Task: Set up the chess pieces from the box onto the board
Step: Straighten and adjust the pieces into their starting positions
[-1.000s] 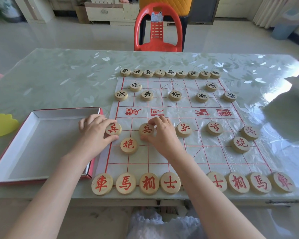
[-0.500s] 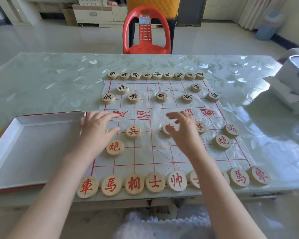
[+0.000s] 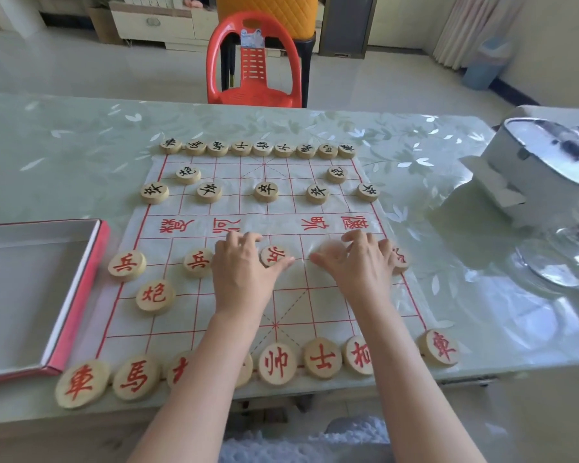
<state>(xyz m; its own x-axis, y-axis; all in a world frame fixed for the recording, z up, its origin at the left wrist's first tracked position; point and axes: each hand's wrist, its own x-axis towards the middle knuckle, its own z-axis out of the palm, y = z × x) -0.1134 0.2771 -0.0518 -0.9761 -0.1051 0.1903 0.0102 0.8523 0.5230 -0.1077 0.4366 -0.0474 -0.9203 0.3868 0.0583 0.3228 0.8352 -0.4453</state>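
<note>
Hands slid right: left hand (image 3: 244, 267) holds a round wooden red-lettered piece (image 3: 275, 254), blurry right hand (image 3: 360, 265) I cannot tell; nearly done.

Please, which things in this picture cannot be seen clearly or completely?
Head view only:
Two near-row pieces: mostly covered by the left forearm; characters unreadable.
Right hand: motion-blurred; its grip, and any pieces beneath it, cannot be told.
Edge soldier: half hidden by right fingers.
Left hand: pinching or merely touching the centre soldier is unclear.
Box: cut off by the left frame edge.
</note>
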